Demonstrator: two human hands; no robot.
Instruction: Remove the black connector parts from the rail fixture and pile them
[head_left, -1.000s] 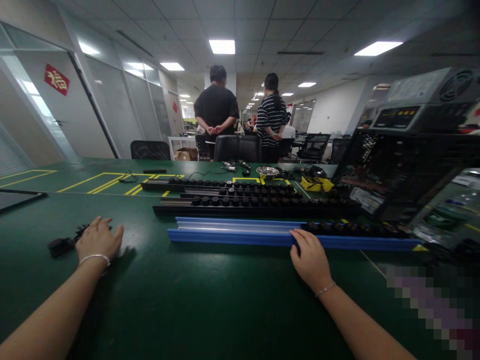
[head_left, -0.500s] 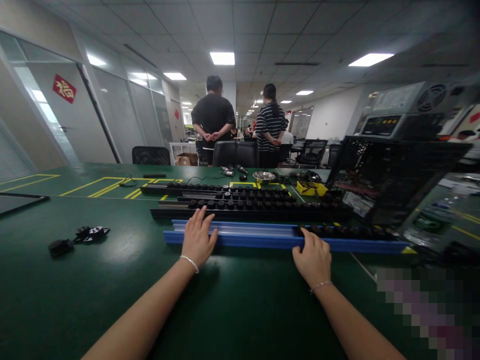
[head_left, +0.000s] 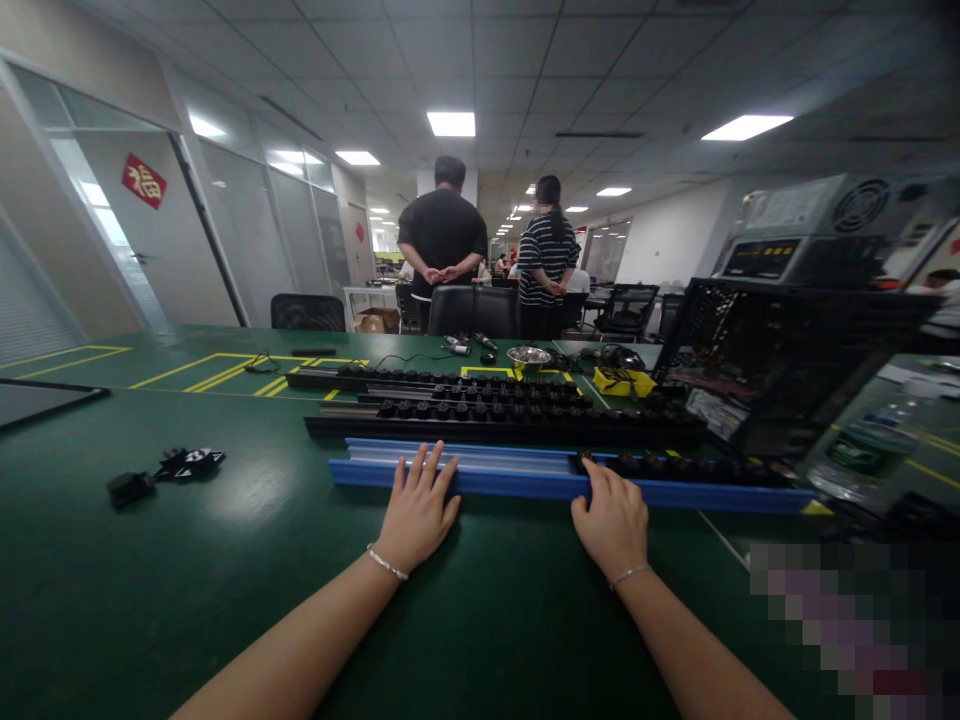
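In front of me a long blue channel rail [head_left: 510, 486] lies crosswise, with a row of small black blocks [head_left: 697, 468] in the right part of its groove. My left hand [head_left: 421, 505] rests on the rail's left half, fingers spread and holding nothing. At the near end of the row, my right hand [head_left: 611, 515] has its index finger on the leftmost black block [head_left: 582, 460]. Its thumb is by the rail's front wall, and the other fingers bend over that wall, partly hiding the block. The block's exact kind is unclear.
Black rails [head_left: 352, 427] with similar blocks lie behind the blue one. Loose black parts [head_left: 169, 472] are at left. To the right stand a water bottle [head_left: 862, 450] and an open computer case [head_left: 795, 370]. A yellow tray [head_left: 624, 382] and metal bowl [head_left: 529, 356] sit farther back.
My right hand and the leftmost block have shifted a little left along the rail. My left hand has slid right along it, its fingers more spread. The view has tilted slightly.
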